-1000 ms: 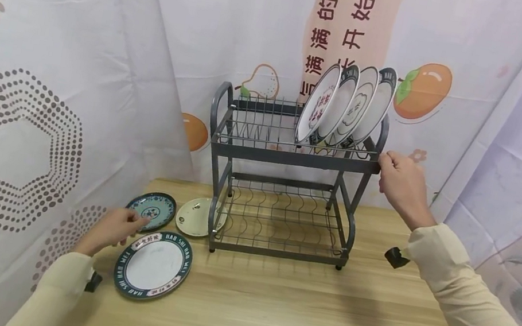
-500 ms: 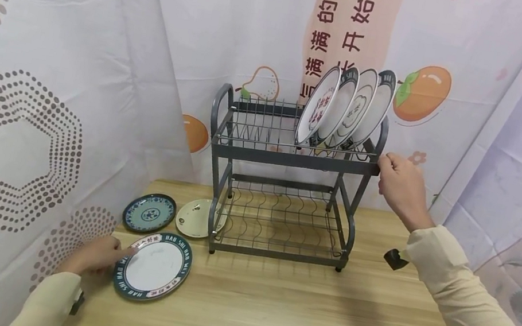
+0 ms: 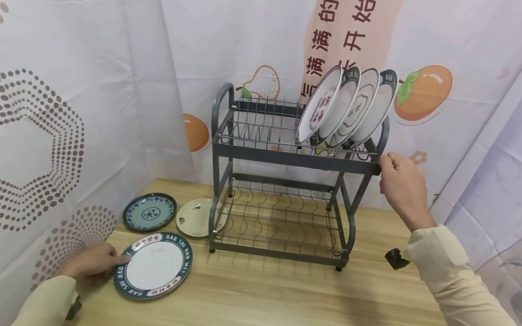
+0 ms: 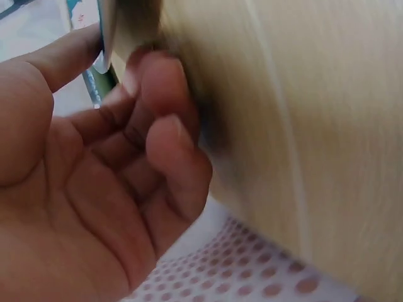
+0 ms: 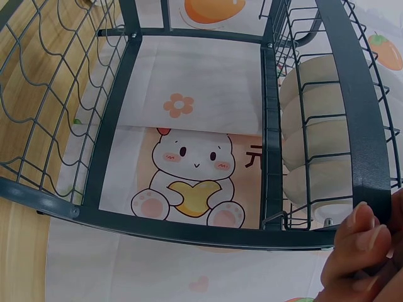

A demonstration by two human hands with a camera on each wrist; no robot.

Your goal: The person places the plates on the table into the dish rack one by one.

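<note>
1. Table [image 3: 255,313]: light wood grain, cream sleeves [image 3: 475,317] coming in over it from the bottom corners.
2. Left hand [image 3: 95,262]: at the left edge of the green-rimmed plate [image 3: 155,266]. Thumb touching the rim, other fingers curled in beside the edge, low near the table. Can't tell if the grip has closed.
3. Same plate: face up on the table, left of and in front of the rack. White centre, lettering round the rim.
4. Blue plate [image 3: 150,212]: just behind it, face up, floral pattern.
5. Cream plate [image 3: 194,216]: right of the blue one, partly hidden by the rack's left side.
6. Dish rack [image 3: 293,160]: dark grey, two tiers, wavy wire on the lower.
7. Right hand [image 3: 403,188]: grasping the upper tier's right front corner, fingers wrapped round the bar.
8. Four plates [image 3: 341,107]: upper tier, right half, on edge, leaning, in a row.
9. Curtain [image 3: 275,20]: backdrop, orange fruit prints and characters.
</note>
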